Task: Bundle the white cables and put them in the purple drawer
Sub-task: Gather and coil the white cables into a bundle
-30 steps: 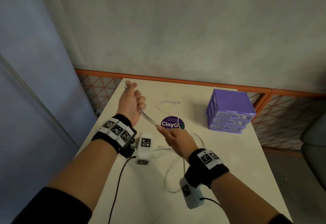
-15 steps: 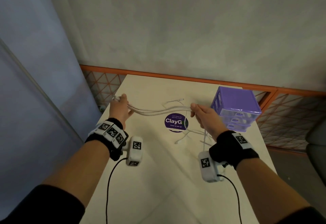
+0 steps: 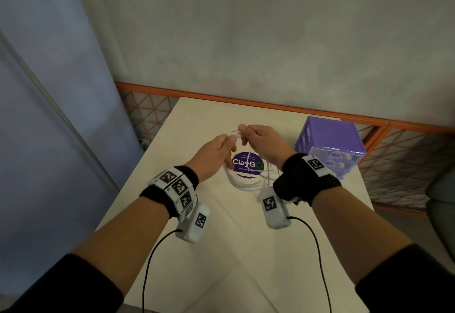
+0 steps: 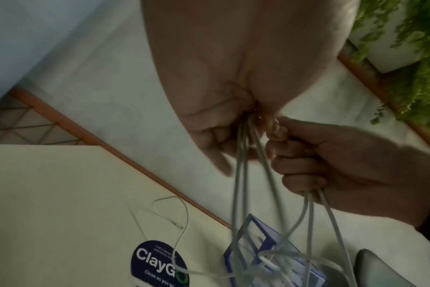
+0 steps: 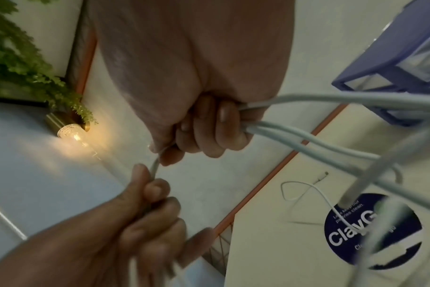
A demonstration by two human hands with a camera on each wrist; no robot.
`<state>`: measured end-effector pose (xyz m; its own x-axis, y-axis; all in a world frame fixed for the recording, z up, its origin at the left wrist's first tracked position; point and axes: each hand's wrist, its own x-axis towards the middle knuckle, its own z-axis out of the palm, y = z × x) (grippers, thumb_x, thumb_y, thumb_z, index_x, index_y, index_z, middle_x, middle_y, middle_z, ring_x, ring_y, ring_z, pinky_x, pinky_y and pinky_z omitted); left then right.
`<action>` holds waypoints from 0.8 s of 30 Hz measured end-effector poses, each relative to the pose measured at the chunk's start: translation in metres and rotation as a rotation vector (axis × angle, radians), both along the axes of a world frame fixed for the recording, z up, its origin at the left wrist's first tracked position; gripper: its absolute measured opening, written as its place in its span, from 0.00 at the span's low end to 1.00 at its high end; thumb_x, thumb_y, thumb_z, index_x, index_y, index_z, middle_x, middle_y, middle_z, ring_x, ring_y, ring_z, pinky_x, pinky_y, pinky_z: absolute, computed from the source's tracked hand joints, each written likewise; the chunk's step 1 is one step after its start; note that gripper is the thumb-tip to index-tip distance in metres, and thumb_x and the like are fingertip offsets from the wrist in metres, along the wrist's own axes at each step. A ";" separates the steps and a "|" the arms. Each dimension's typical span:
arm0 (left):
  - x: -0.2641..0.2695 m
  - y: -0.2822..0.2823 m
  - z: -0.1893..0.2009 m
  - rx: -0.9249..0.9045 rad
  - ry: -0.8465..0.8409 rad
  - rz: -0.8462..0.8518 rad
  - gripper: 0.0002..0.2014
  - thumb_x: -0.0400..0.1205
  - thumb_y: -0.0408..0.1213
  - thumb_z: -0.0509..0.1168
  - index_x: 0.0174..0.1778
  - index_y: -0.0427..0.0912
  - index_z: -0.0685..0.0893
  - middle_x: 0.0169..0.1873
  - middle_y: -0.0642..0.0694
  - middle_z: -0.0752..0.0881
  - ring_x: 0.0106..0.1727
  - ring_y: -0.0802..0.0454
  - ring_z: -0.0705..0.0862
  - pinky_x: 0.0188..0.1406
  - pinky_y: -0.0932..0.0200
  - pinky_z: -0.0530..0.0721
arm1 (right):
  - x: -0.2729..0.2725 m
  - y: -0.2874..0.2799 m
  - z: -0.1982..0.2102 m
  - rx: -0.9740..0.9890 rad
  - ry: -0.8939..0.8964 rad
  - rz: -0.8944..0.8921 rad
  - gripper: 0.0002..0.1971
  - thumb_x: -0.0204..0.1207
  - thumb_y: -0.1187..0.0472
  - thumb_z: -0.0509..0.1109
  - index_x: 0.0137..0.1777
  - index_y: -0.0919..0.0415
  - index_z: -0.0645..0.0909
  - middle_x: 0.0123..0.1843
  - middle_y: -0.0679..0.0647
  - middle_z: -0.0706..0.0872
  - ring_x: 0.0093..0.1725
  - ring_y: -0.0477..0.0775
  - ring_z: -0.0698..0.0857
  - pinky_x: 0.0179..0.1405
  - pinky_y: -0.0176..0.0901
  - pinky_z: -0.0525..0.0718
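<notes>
Several white cables (image 3: 243,184) hang in a folded loop from both hands above the table's middle. My left hand (image 3: 227,144) pinches the cable ends, and my right hand (image 3: 245,135) grips the strands right beside it; the hands touch. In the left wrist view the cables (image 4: 241,184) drop from the left hand (image 4: 243,124) and pass through the right fist (image 4: 295,170). In the right wrist view the right hand (image 5: 209,136) is curled round thick strands (image 5: 307,139). The purple drawer unit (image 3: 330,145) stands at the right, its drawers closed.
One thin white cable (image 4: 182,213) lies loose on the white table (image 3: 197,214) behind a round ClayGo sticker (image 3: 247,165). An orange lattice rail (image 3: 270,105) runs along the far edge by the wall. A plant (image 5: 25,58) and a lamp (image 5: 69,130) hang on the wall.
The hands were apart with the cables stretched between them; they have come together, folding the cables into a hanging loop.
</notes>
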<state>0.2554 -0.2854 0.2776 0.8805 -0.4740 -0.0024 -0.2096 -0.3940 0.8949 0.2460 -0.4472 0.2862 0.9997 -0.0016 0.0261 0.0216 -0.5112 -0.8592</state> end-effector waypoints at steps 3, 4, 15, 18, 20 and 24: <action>0.011 0.003 0.004 -0.041 -0.082 0.132 0.15 0.87 0.49 0.49 0.38 0.49 0.73 0.29 0.51 0.72 0.29 0.53 0.75 0.34 0.54 0.83 | -0.004 -0.001 -0.002 0.156 0.068 0.021 0.21 0.79 0.39 0.63 0.37 0.57 0.81 0.21 0.43 0.72 0.21 0.46 0.68 0.24 0.39 0.70; 0.015 0.005 0.008 -0.025 -0.143 0.190 0.16 0.87 0.50 0.49 0.38 0.48 0.73 0.28 0.53 0.72 0.28 0.55 0.73 0.32 0.56 0.79 | -0.005 -0.003 -0.005 0.160 0.083 0.029 0.21 0.78 0.40 0.65 0.41 0.60 0.81 0.24 0.46 0.74 0.23 0.48 0.71 0.26 0.41 0.74; 0.066 0.046 0.067 -0.120 -0.361 0.696 0.15 0.88 0.47 0.48 0.44 0.42 0.73 0.37 0.47 0.79 0.43 0.48 0.75 0.42 0.59 0.68 | -0.013 -0.038 -0.061 -0.112 0.137 -0.025 0.10 0.75 0.50 0.73 0.45 0.57 0.88 0.31 0.47 0.84 0.31 0.44 0.78 0.35 0.37 0.74; 0.072 0.057 0.080 -0.130 -0.355 0.753 0.16 0.88 0.48 0.47 0.46 0.42 0.73 0.31 0.56 0.74 0.40 0.50 0.74 0.35 0.61 0.65 | -0.025 -0.054 -0.076 -0.022 0.183 -0.106 0.09 0.78 0.51 0.70 0.50 0.53 0.87 0.27 0.50 0.80 0.28 0.49 0.76 0.30 0.36 0.73; 0.074 0.059 0.083 -0.108 -0.362 0.733 0.15 0.87 0.48 0.48 0.46 0.42 0.73 0.31 0.55 0.74 0.42 0.49 0.75 0.34 0.63 0.63 | -0.030 -0.056 -0.083 0.054 0.206 -0.163 0.07 0.79 0.50 0.68 0.48 0.50 0.87 0.29 0.52 0.79 0.31 0.51 0.77 0.31 0.38 0.74; 0.071 0.052 0.075 -0.093 -0.354 0.666 0.15 0.88 0.47 0.48 0.45 0.42 0.73 0.33 0.53 0.74 0.44 0.49 0.75 0.36 0.62 0.64 | -0.037 -0.044 -0.083 0.382 0.189 -0.305 0.10 0.83 0.58 0.62 0.51 0.46 0.85 0.45 0.50 0.83 0.42 0.52 0.79 0.44 0.44 0.78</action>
